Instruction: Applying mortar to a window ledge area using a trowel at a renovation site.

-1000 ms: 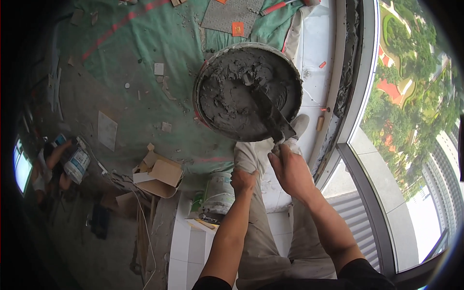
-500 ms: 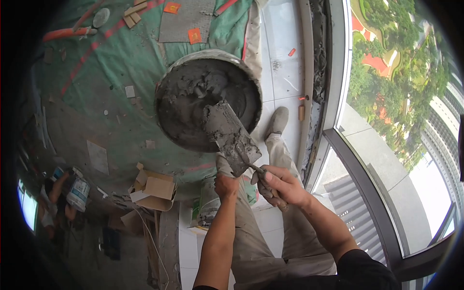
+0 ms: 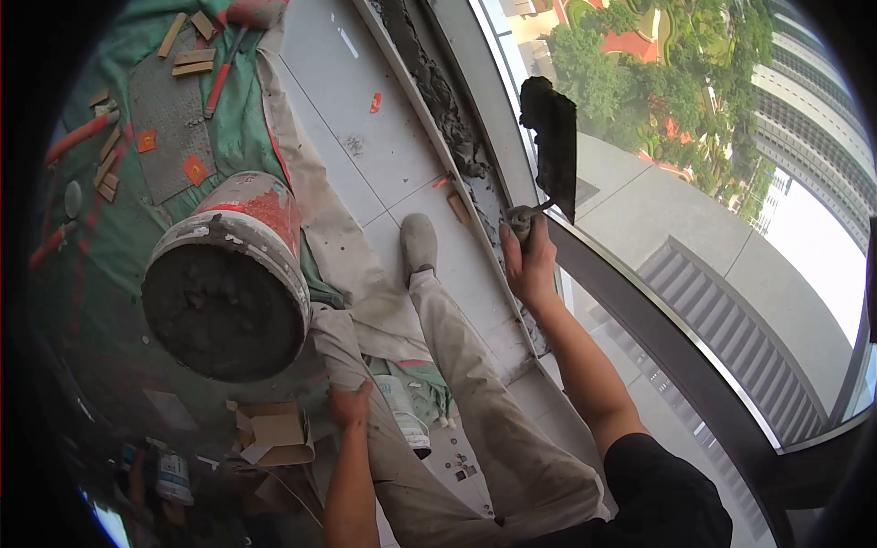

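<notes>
My right hand (image 3: 530,260) is closed around the handle of a trowel (image 3: 554,151), raised at the window side. The blade looks dark against the light outside, with a ragged left edge; how much mortar is on it cannot be made out. My left hand (image 3: 350,405) rests against my left trouser leg, its fingers mostly hidden. Beyond it, at the left, stands a large bucket (image 3: 274,219) holding dark grey mortar (image 3: 224,310). Rough mortar (image 3: 434,100) also lies in the channel along the window frame.
A green sheet (image 3: 239,151) covers the floor at left, with wood pieces (image 3: 194,62) and a red-handled mallet (image 3: 219,84). White tiles (image 3: 343,128) run beside the window ledge. A cardboard box (image 3: 279,434) sits near left; a person's arm shows beyond it.
My right hand has carried the trowel from over the bucket, up and right to the window. The view has swung right, so the bucket appears farther left. My left hand stays by my leg.
</notes>
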Demonstrator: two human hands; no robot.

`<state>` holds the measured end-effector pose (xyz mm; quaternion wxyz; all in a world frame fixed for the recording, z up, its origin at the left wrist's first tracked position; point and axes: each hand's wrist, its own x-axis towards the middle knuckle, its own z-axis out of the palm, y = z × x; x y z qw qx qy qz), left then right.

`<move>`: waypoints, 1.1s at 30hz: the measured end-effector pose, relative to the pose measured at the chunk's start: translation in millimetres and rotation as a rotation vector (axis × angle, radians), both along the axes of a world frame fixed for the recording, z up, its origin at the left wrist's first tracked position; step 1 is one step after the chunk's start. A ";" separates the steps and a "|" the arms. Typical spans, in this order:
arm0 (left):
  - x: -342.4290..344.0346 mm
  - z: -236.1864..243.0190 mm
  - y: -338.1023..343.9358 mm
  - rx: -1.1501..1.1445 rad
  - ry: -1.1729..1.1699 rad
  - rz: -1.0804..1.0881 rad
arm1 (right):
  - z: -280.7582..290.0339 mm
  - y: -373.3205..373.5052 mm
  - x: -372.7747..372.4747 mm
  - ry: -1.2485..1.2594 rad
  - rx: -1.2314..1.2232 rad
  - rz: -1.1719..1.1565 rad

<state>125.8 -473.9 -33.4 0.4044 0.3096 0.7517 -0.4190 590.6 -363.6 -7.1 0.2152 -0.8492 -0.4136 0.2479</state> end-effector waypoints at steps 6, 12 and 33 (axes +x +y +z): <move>-1.2 -1.2 -1.8 -0.012 0.002 -0.004 | -134.3 -19.5 21.6 -0.054 -0.546 -0.046; 6.4 -1.4 -4.0 0.005 0.011 -0.013 | -73.6 -38.7 42.9 0.008 -0.467 -0.007; -0.3 -2.1 -19.1 0.064 0.015 0.075 | 85.1 -14.6 -18.0 0.412 -0.590 -0.015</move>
